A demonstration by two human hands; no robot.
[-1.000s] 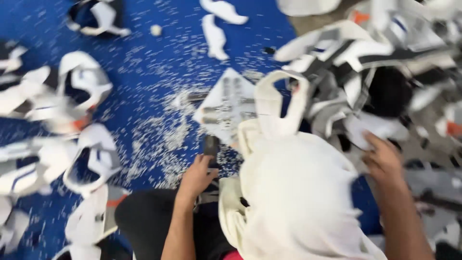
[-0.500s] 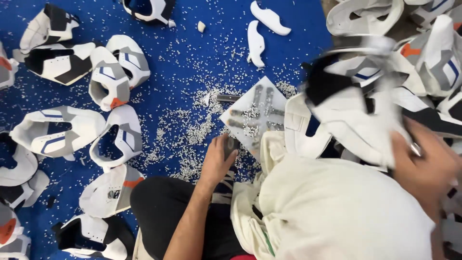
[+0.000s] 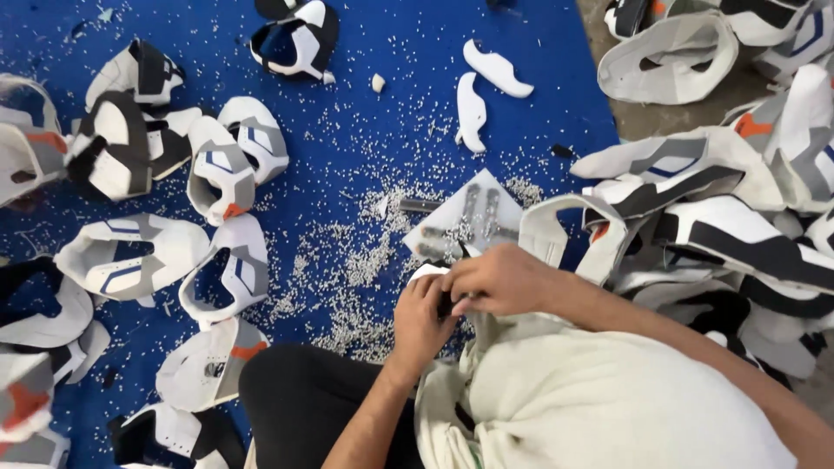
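Observation:
My left hand (image 3: 420, 320) and my right hand (image 3: 499, 280) meet just above my lap, fingers curled together. Between them is a small dark tool (image 3: 446, 304), gripped by the left hand. A white shoe piece (image 3: 428, 271) peeks out above the left fingers, pinched by the right hand; most of it is hidden. A cream cloth bundle (image 3: 599, 399) lies across my lap under the right forearm. Just beyond the hands sits a white card with metal parts (image 3: 469, 221).
A blue mat (image 3: 391, 113) is strewn with small white bits (image 3: 365, 260). White, grey and black shoe uppers (image 3: 139, 252) lie spread on the left. A taller pile of shoe uppers (image 3: 738, 217) rises on the right. Two white insole-shaped pieces (image 3: 482, 91) lie farther off.
My right hand, which held a shoe upper up at the right, has come down left to join the left hand. The left hand stayed by the tool.

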